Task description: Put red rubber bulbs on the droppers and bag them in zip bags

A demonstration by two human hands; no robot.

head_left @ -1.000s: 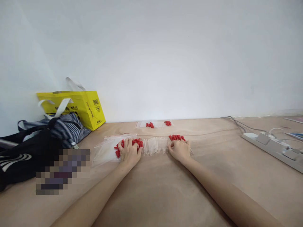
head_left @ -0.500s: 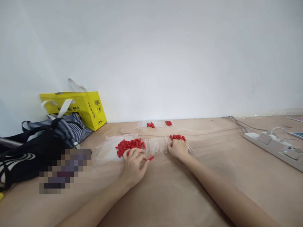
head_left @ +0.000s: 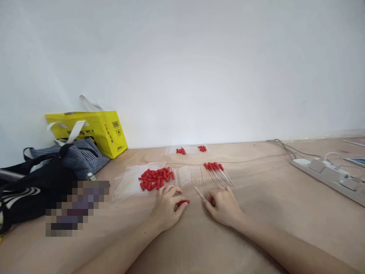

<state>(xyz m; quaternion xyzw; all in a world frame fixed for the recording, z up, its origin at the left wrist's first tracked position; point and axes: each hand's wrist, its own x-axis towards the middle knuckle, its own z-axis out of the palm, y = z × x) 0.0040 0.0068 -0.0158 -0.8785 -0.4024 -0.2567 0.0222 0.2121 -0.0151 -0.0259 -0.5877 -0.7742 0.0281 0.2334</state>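
Between thumb and fingers, my left hand (head_left: pixel 170 207) pinches a red rubber cap (head_left: pixel 183 203). Facing it, my right hand (head_left: pixel 224 205) grips a thin clear tube (head_left: pixel 199 193), its free end pointing up and left. Beyond my left hand lies a pile of red caps (head_left: pixel 154 178), partly on a clear plastic bag (head_left: pixel 129 180). A row of clear tubes (head_left: pixel 186 176) lies to the right of the pile. Several tubes with red caps on their ends (head_left: pixel 218 173) lie side by side beyond my right hand.
Near the wall, another clear bag (head_left: pixel 171 150) lies with small red caps (head_left: pixel 180 151) and tubes. At the left are a yellow bag (head_left: pixel 114 133), a striped bag (head_left: pixel 82 158) and a black bag (head_left: pixel 34 194). A white power strip (head_left: pixel 327 173) with cables sits at the right.
My right hand has come back toward me with a clear tube in it, uncovering the capped tubes. My left hand has moved slightly nearer and right, still holding the red cap.
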